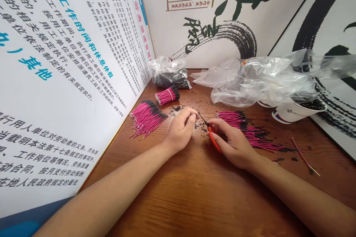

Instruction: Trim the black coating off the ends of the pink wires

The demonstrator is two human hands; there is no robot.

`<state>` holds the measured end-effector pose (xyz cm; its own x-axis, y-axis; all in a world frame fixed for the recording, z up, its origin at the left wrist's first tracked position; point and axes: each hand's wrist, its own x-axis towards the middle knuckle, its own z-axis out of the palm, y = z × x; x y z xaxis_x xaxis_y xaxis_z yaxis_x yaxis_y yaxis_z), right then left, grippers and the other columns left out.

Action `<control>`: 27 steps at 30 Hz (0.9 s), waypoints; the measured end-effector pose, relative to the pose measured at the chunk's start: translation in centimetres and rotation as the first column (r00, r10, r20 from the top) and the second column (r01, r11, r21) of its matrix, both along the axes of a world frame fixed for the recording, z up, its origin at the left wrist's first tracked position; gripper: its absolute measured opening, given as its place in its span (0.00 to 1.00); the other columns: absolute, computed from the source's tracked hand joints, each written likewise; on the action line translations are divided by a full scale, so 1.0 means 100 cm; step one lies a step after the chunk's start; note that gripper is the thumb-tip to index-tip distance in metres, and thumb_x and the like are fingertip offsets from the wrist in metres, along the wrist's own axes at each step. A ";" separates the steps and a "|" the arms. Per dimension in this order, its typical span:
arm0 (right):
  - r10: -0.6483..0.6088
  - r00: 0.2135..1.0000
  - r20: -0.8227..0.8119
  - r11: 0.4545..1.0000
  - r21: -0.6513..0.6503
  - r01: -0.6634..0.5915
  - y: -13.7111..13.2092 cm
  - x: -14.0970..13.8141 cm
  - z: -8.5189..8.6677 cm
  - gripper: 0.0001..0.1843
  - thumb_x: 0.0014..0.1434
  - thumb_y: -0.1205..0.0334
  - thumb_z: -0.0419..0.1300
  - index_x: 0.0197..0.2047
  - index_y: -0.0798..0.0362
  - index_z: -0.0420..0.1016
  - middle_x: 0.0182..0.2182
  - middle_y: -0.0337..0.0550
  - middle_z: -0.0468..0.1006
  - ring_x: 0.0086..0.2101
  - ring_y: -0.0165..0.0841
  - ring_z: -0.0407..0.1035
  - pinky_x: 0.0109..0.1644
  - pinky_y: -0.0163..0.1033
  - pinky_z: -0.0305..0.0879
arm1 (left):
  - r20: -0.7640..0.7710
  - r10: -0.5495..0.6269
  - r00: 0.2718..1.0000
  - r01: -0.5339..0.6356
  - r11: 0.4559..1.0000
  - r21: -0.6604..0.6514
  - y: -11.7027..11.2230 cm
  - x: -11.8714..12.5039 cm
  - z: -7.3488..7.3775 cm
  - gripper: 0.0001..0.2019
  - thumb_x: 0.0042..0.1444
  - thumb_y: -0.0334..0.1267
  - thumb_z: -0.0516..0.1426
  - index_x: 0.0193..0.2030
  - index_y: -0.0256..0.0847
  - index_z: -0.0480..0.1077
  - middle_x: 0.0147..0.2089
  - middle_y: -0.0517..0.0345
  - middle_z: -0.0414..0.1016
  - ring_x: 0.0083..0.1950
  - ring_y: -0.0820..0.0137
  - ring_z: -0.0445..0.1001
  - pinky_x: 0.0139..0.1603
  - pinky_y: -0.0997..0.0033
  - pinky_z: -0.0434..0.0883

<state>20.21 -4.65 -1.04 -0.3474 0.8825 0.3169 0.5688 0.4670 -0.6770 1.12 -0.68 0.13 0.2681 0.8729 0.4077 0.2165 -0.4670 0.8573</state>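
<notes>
Fingers (191, 115) of the left hand (180, 129) are pinched shut at the dark tip of an orange-handled tool (213, 139), which the right hand (233, 142) grips tightly.
What the left fingertips hold is too small to make out. Both hands rest on the wooden table (194, 192), between one loose pile of pink wires (147, 116) and a second pink pile (250, 129) touching the right hand. A tied wire bundle (167, 96) lies beyond; clear plastic bags (264, 81) and a paper cup (294, 113) sit farther back.
</notes>
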 end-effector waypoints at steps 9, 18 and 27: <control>0.002 1.000 -0.019 0.999 -0.035 -0.003 -0.002 -0.001 0.000 0.11 0.68 0.60 0.52 0.52 0.51 0.65 0.28 0.35 0.67 0.27 0.31 0.61 0.33 0.35 0.59 | 0.034 -0.003 0.999 0.004 1.000 -0.014 0.000 0.001 -0.001 0.09 0.66 0.36 0.48 0.36 0.40 0.65 0.34 0.59 0.66 0.35 0.71 0.64 0.40 0.71 0.64; 0.001 1.000 -0.017 1.000 -0.026 -0.001 -0.001 -0.001 0.000 0.11 0.68 0.60 0.52 0.52 0.51 0.65 0.28 0.34 0.67 0.27 0.30 0.62 0.33 0.35 0.59 | 0.030 -0.002 1.000 0.002 1.000 -0.014 0.000 0.000 -0.002 0.08 0.66 0.37 0.48 0.37 0.40 0.65 0.33 0.60 0.65 0.35 0.71 0.64 0.39 0.72 0.63; -0.002 1.000 -0.011 1.000 -0.030 0.002 -0.002 -0.001 0.002 0.11 0.68 0.60 0.52 0.52 0.51 0.65 0.27 0.35 0.68 0.27 0.30 0.62 0.32 0.35 0.59 | 0.017 0.003 1.000 -0.003 1.000 -0.029 0.000 0.000 -0.003 0.08 0.66 0.38 0.49 0.38 0.40 0.65 0.34 0.59 0.67 0.36 0.71 0.66 0.40 0.72 0.65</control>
<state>20.09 -4.84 -0.88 -0.3426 0.8924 0.2936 0.5624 0.4451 -0.6968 1.12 -0.68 -0.15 0.2587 0.8853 0.3865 0.2032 -0.4410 0.8742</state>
